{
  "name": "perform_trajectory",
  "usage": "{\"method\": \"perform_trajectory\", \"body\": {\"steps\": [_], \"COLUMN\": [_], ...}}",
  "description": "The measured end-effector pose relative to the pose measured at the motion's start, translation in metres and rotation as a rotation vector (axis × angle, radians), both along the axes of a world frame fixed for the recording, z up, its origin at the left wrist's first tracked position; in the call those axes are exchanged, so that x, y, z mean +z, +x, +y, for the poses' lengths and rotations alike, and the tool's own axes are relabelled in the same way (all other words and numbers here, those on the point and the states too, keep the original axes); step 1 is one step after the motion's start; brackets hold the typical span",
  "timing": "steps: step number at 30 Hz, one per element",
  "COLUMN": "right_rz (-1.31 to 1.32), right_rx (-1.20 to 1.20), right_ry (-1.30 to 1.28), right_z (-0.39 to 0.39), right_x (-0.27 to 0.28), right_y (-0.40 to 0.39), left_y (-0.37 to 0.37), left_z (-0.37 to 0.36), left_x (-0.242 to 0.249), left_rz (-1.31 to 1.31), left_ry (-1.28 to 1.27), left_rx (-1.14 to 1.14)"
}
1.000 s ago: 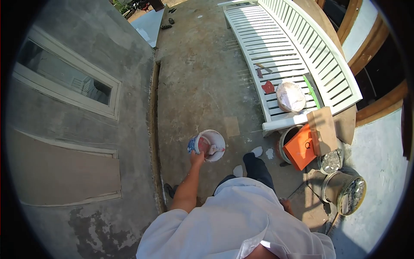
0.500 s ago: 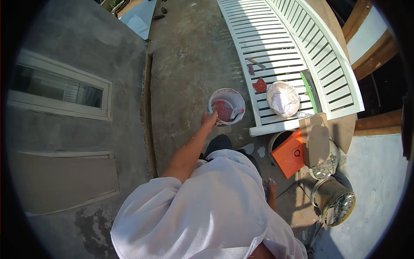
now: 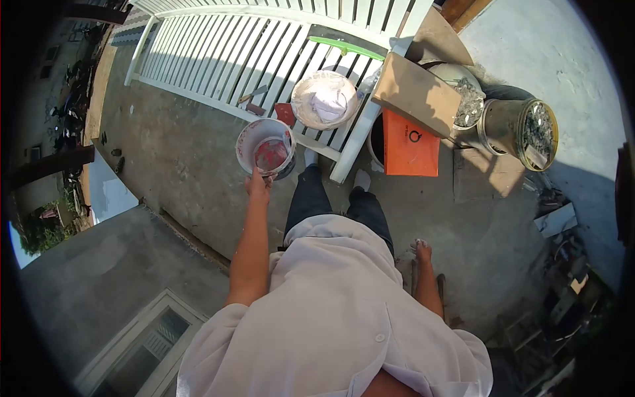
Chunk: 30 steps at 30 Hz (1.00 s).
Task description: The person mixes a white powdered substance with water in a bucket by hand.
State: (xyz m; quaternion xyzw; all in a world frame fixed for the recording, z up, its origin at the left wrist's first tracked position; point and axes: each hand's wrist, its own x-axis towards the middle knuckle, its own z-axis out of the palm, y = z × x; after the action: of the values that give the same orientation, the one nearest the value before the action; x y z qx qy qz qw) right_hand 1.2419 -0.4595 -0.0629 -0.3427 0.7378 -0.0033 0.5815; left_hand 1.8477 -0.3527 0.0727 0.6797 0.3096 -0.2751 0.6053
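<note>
My left hand (image 3: pixel 259 185) is closed on the near rim of a white bucket (image 3: pixel 246 149), holding it tilted above the floor beside the bench. Red residue (image 3: pixel 270 156) coats the inside bottom, and a pale object I cannot identify leans on its inner right wall. Low at my right side hangs my right hand (image 3: pixel 421 251), fingers loosely apart, with nothing visible in it. On the white slatted bench (image 3: pixel 218 49) stands a round tub (image 3: pixel 305 116) with whitish material inside. Around it lie a dark red piece (image 3: pixel 285 114), a scraper (image 3: pixel 253 94) and a green-edged blade tool (image 3: pixel 347 45).
An orange bag (image 3: pixel 407 149) and a cardboard box (image 3: pixel 417 89) stand at the bench's right end. Beyond them are rubble-filled buckets (image 3: pixel 486 126). A grey wall with a window (image 3: pixel 162 337) is at lower left; clutter (image 3: pixel 562 278) lies at right.
My view has swung right, toward the bench end and the rubble buckets. The bucket, still in my left hand, now appears further left, close to the bench's front edge.
</note>
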Motion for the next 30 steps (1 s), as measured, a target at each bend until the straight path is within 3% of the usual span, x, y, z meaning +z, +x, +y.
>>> {"method": "perform_trajectory", "body": {"steps": [4, 5, 8, 13, 19, 23, 26, 30], "right_rz": [0.083, 0.031, 0.127, 0.102, -0.189, -0.179, -0.188, -0.101], "right_rx": [-0.044, -0.201, 0.024, 0.260, 0.304, 0.624, 0.600, 0.683], "right_ry": [-0.105, -0.131, -0.135, -0.296, -0.432, -0.650, -0.649, -0.699], "right_z": [0.048, 0.052, 0.036, -0.023, -0.094, -0.141, -0.165, -0.184], "right_x": [0.004, 0.026, 0.089, 0.121, 0.081, 0.051, 0.019, -0.009], "right_y": [0.021, 0.050, 0.142, 0.271, 0.396, 0.454, 0.492, 0.530], "left_y": [0.040, 0.047, 0.061, 0.072, 0.072, 0.061, 0.059, 0.061], "left_z": [-0.009, -0.010, -0.010, 0.019, 0.022, 0.010, 0.002, 0.011], "left_x": [-0.023, -0.029, -0.036, -0.071, -0.097, -0.110, -0.122, -0.141], "left_rz": [0.027, 0.027, 0.033, -0.028, -0.052, -0.068, -0.101, -0.028], "left_ry": [0.015, 0.030, 0.129, 0.185, 0.147, 0.158, 0.104, 0.107], "left_rx": [-0.152, -0.179, -0.264, -0.550, -0.736, -0.770, -0.868, -0.826]}}
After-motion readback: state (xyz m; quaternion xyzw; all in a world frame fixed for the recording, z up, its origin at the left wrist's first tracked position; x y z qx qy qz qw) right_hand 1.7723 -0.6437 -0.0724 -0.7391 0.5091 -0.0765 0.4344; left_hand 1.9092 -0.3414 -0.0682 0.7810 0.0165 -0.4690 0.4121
